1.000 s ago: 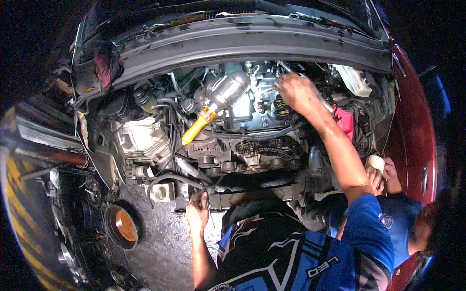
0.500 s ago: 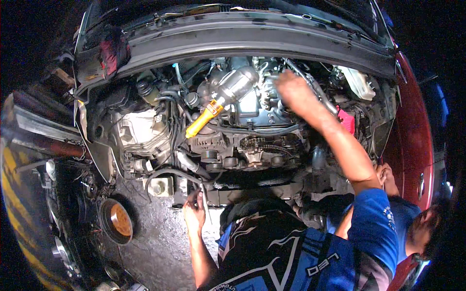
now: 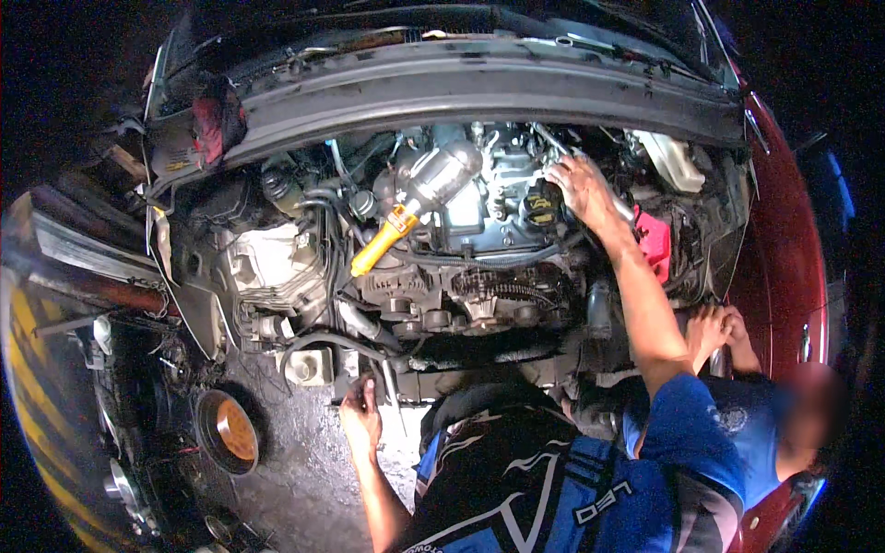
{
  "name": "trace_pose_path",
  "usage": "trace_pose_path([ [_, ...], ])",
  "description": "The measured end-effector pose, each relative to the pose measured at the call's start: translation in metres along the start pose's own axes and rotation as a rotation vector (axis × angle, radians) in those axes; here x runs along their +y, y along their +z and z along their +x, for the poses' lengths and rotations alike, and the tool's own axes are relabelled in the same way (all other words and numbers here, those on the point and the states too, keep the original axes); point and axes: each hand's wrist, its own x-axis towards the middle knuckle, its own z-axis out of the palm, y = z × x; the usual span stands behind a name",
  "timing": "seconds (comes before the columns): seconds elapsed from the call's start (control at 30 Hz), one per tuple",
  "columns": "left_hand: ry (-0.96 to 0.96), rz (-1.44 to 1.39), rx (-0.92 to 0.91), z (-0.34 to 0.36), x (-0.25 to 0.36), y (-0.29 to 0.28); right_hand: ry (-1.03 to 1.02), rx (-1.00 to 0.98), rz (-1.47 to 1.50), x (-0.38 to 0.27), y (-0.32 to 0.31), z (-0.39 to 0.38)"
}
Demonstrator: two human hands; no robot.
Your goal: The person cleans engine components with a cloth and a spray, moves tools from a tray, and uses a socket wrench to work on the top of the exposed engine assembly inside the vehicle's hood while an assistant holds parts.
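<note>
Cannot tell if gripping with half-curled right hand at two o'clock, over blue-grey metal engine at one, or bent left hand at seven; see orange-brown patch in round dark pan at eight

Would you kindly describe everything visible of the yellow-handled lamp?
The yellow-handled, round-headed lamp looks plastic: slim handle, orange collar with dark markings, shiny, silvery-clear head. It slants across the grey metal engine, handle toward the picture's lower left, head toward the upper right. No hand touches it; what supports it is unclear.
</note>
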Motion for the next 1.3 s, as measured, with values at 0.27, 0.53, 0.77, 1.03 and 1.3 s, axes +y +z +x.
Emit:
trace_pose_path([
  [0.27, -0.027, 0.072, 0.091, -0.017, -0.021, -0.010, 0.080, 0.161, 0.067, -0.027, -0.107, 0.006],
  [0.53, 0.191, 0.036, 0.005, 0.029, 0.036, 0.001, -0.170, 0.615, -0.012, -0.070, -0.189, 0.129],
  [0.77, 0.497, -0.030, -0.175, 0.061, 0.173, 0.022, -0.293, 0.285, -0.277, -0.071, -0.139, 0.234],
  [1.03, 0.659, 0.409, -0.307, 0.134, 0.294, 0.104, -0.007, 0.775, 0.366, -0.084, -0.170, 0.131],
  [1.3, 0.543, 0.938, -0.389, 0.235, 0.342, 0.239, 0.900, 0.562, 0.515, -0.038, -0.106, -0.088],
])
